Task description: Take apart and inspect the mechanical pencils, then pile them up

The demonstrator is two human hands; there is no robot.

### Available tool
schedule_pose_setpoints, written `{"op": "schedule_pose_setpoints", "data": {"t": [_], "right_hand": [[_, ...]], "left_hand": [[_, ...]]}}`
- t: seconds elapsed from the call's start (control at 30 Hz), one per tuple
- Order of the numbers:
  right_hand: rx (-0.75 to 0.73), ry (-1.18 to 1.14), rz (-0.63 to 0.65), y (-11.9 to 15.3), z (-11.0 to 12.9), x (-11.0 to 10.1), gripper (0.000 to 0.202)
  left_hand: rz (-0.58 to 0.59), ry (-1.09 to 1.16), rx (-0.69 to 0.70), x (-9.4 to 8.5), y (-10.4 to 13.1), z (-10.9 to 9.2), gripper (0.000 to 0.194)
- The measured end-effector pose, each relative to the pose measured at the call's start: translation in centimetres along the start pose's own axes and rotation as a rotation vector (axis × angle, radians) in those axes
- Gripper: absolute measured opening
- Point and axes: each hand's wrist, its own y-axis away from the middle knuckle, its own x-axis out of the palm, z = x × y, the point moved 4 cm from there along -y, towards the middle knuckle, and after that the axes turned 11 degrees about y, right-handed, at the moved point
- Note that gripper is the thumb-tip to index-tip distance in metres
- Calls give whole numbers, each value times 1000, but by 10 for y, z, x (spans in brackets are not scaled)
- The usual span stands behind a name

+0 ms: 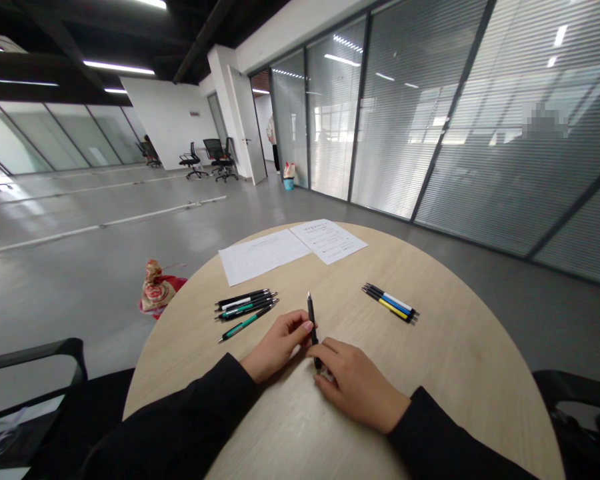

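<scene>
Between my hands is a black pen (311, 310), its metal tip pointing away from me over the table. My left hand (280, 340) pinches its barrel near the middle with thumb and fingers. Lower down, my right hand (357, 380) grips the near end, and the fingers cover part of it. To the left lies a loose group of several black pens (245, 303) with white or green sections; one green-and-black pen (249, 321) rests slightly apart at an angle. On the right, pens with white, blue and yellow sections (391, 303) lie side by side.
Two printed paper sheets (265, 253) lie at the far side of the round wooden table (445, 373). Black chairs (580, 393) stand close at both sides. A knotted bag (157, 290) is on the floor to the left. Someone stands in the far doorway (271, 137).
</scene>
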Motion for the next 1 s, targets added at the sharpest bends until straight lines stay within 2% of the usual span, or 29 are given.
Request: {"op": "schedule_pose_setpoints", "data": {"t": [0.13,0.23,0.33,0.47,0.57,0.73,0.83,1.0], "right_hand": [[91,-184,-103,0,-7,-3,44],[205,-343,-171,-2,-18,-1,31],[268,-470,-181,-5,-27,2,14],[330,-513,-181,-7,-36,1,10],[335,-438,-188,-8,-43,-6,11],[361,-112,-206,-4,-71,-22,8],[438,103,-164,2,-94,-28,5],[548,304,-120,15,-121,-38,3]], "left_hand": [[-40,115,-36,-2,-2,5,38],[-33,158,-51,-1,-1,5,38],[-1,156,-53,1,0,1,38],[22,135,-38,2,-1,0,38],[44,91,-29,2,-2,4,36],[27,-51,-15,-1,-2,5,29],[19,-191,5,-5,-1,1,28],[30,-309,23,-8,-1,-2,27]]}}
